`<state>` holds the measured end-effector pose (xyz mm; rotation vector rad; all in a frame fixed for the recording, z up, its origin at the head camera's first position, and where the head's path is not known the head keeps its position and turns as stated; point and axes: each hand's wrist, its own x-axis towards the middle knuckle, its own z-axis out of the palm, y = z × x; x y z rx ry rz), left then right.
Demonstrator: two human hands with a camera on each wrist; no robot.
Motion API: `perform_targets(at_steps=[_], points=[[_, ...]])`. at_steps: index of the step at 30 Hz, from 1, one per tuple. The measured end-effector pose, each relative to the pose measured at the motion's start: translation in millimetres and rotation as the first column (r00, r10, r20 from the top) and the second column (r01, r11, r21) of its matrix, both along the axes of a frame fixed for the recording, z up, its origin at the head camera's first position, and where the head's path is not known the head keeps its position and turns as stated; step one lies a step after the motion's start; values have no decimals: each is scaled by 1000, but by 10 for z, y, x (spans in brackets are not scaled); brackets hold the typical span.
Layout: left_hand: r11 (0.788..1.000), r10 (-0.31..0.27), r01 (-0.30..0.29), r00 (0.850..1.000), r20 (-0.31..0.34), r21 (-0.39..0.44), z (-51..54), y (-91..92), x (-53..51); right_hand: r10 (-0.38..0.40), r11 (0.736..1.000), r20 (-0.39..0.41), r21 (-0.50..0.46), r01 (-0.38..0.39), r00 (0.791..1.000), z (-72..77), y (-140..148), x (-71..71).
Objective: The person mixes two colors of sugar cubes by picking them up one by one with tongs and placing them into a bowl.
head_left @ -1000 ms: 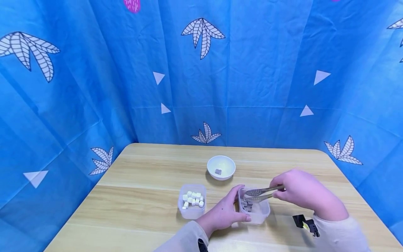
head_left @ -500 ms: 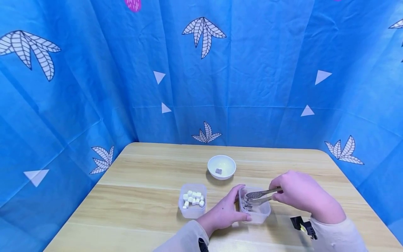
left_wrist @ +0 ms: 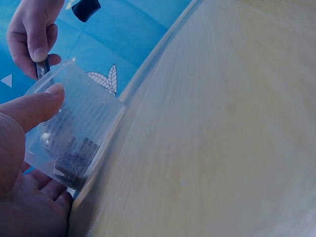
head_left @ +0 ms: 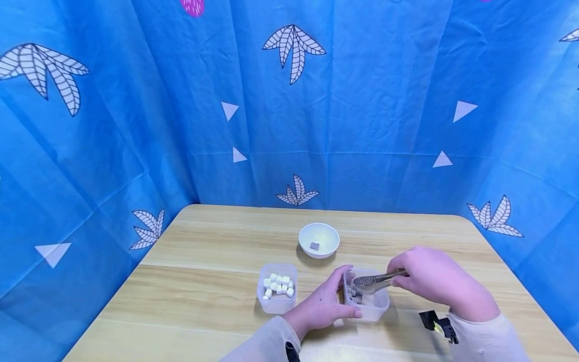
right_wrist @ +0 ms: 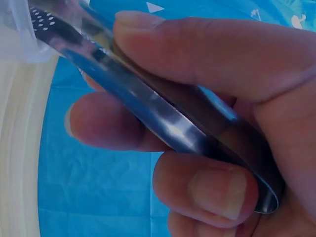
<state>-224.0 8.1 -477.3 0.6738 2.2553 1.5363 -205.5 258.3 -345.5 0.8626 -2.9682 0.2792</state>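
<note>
My right hand squeezes metal tongs, whose perforated ends reach down into a clear plastic container. Dark brown cubes lie in that container, close to the tong ends. Whether a cube is between the ends cannot be told. With thumb and fingers round its left side, my left hand grips the same container. In the right wrist view, the thumb and fingers press the two tong arms close together.
Left of my left hand stands another clear container with several white cubes. Behind them is a white bowl with a greyish-brown piece inside. A blue patterned curtain hangs beyond the wooden table.
The tong arms have come together inside the container; they were apart one second ago. My left hand and both containers have stayed in place.
</note>
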Motion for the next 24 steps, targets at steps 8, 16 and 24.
perform_targets(at_steps=[8,16,24], points=[[1000,13,-13,1000,-13,-23,-9,0,6,6,999,-2,-49,-6,1000,68,103,18],[1000,15,-15,1000,-17,-23,-22,2,2,40,996,-105,-75,-48,994,119,183,29],[1000,12,-12,1000,-18,-7,-23,4,5,42,985,-281,-151,-88,959,104,137,8]])
